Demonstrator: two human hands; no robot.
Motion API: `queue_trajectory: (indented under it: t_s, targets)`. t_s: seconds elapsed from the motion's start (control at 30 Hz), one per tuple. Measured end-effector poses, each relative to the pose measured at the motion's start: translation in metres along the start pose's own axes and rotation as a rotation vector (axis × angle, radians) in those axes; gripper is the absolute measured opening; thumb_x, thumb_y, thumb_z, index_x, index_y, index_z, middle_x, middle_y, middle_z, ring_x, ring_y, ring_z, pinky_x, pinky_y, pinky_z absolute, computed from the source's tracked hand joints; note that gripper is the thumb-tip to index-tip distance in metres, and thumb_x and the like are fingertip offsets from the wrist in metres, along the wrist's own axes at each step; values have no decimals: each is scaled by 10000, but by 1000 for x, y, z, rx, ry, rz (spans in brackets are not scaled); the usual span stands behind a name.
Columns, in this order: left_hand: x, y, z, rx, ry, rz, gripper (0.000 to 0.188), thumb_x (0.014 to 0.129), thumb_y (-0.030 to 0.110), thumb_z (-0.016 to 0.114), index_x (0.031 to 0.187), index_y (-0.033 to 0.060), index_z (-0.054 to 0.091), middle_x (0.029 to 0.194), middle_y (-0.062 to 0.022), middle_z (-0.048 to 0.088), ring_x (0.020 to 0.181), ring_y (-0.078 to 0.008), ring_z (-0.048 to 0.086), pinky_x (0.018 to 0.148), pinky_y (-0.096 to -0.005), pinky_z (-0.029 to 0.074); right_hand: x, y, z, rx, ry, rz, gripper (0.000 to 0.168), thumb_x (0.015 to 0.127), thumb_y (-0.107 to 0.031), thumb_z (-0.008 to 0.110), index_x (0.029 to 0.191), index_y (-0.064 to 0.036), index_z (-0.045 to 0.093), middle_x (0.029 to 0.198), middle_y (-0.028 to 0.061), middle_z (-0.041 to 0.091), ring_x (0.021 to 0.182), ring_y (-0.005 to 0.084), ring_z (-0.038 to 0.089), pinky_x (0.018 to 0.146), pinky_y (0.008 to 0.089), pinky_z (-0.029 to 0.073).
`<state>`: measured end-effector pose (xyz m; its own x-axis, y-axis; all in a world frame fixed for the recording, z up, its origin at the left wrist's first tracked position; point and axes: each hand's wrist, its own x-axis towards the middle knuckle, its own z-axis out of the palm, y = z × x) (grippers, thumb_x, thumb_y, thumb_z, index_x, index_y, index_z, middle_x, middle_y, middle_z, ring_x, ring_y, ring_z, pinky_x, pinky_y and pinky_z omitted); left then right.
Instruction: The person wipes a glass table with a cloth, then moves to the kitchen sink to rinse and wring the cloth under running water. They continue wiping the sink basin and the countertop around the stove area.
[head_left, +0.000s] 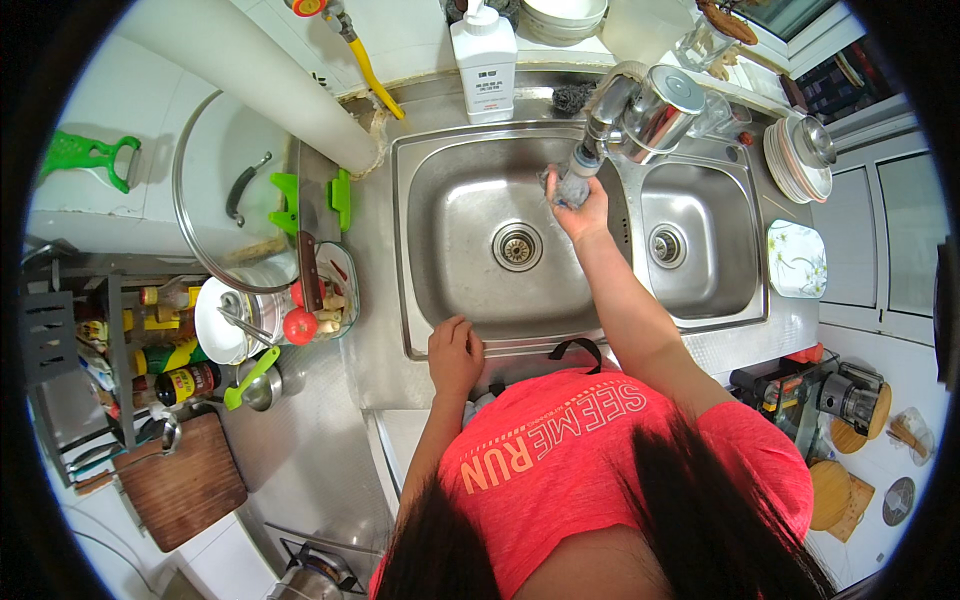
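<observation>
My right hand (583, 211) is under the spout of the faucet (586, 154), over the right part of the large steel sink basin (450, 247). It grips a crumpled grey wad (573, 190), a cloth or a scrubber; which one I cannot tell. Whether water runs is also unclear. My left hand (455, 351) rests on the front rim of the basin at its left corner, fingers loosely bent, with nothing visible in it. The basin's drain strainer (517, 247) lies between the two hands.
Behind the basin stand a white pump bottle (486, 75) and a dark scrubber (574, 97). The smaller basin (701, 225) adjoins on the right, with stacked plates (784, 161) beyond. On the left are a knife (308, 262), tomatoes (300, 326), a glass lid (225, 180) and a cutting board (180, 480).
</observation>
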<state>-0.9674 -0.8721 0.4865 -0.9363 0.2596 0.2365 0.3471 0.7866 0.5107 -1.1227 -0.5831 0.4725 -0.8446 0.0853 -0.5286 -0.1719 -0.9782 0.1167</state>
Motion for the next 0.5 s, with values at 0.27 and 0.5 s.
queue_trajectory:
  t_s: [0.27,0.5]
  targets:
    - [0,0,0,7,11,-7,146,737,80,599,880,50,604,1001,-93,590,906,-284,557,789,-377,440,-14,7,8,-274,19,-39,364,856,-274,412,1131,-66,529,1117,155,558,1063,334,511,934,526,375]
    - [-1,-1,0,8,10,-15,146,737,84,602,880,51,609,1001,-92,591,910,-281,557,796,-377,441,-7,6,7,-190,-45,-41,312,894,-228,386,1107,-42,517,1063,169,548,1000,321,522,903,493,415]
